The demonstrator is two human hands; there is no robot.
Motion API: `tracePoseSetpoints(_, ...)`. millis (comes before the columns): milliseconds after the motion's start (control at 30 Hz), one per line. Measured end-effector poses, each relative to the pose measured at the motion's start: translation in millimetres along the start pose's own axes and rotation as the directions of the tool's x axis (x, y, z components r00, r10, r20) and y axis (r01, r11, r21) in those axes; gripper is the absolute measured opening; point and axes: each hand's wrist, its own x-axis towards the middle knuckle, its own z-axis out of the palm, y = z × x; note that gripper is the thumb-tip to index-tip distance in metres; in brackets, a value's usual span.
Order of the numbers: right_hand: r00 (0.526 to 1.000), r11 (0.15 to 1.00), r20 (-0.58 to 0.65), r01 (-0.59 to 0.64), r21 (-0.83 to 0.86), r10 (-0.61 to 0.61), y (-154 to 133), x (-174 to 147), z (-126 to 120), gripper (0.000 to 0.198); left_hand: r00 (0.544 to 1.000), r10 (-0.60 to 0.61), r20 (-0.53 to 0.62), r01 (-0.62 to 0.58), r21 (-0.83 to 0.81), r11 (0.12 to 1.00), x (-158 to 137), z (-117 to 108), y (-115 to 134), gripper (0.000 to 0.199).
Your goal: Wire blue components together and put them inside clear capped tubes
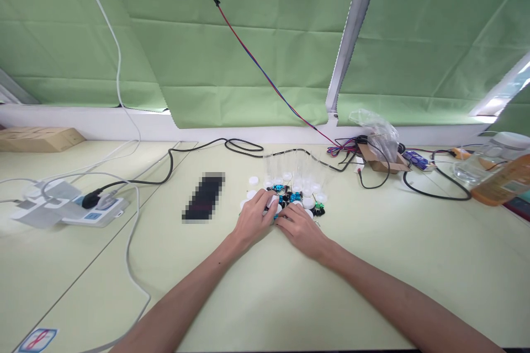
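Both my hands work close together at the near edge of a small pile on the table. My left hand (257, 214) is closed, with a small white cap (271, 201) seemingly between its thumb and index finger. Beside it, my right hand (301, 226) has its fingers curled down and together at the pile; whatever its fingertips hold is hidden. Around them lie round white caps (308, 202), small blue clip-like pieces (295, 197) and a green and black one (318, 207). Clear tubes (285, 168) stand just behind the pile.
A blurred dark rectangle (203, 197) lies left of the pile. Farther left is a white power strip (97, 212) with cables. At the back right are a cardboard box (383, 162) with a plastic bag, an orange bottle (505, 181) and a clear jar (480, 160). Black cable (244, 146) runs along the back.
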Motion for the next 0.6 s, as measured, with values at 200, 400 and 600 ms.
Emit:
tracePoseSetpoints(200,1.000,0.999,0.005,-0.014,0.036,0.014,1.8,-0.7,-5.7,0.023,1.000,-0.007,0.013,0.007,-0.017,1.000,-0.8,2.6,-1.6,0.020)
tracePoseSetpoints(400,1.000,1.000,-0.011,0.013,0.025,-0.013,3.6,-0.3,-5.4,0.021,1.000,-0.002,0.012,0.002,-0.001,1.000,-2.0,4.6,-2.4,0.021)
tracePoseSetpoints(600,0.999,0.998,-0.035,0.039,0.046,-0.037,4.0,0.2,-4.9,0.022,1.000,-0.004,0.018,0.004,-0.007,1.000,-2.9,5.8,-1.4,0.020)
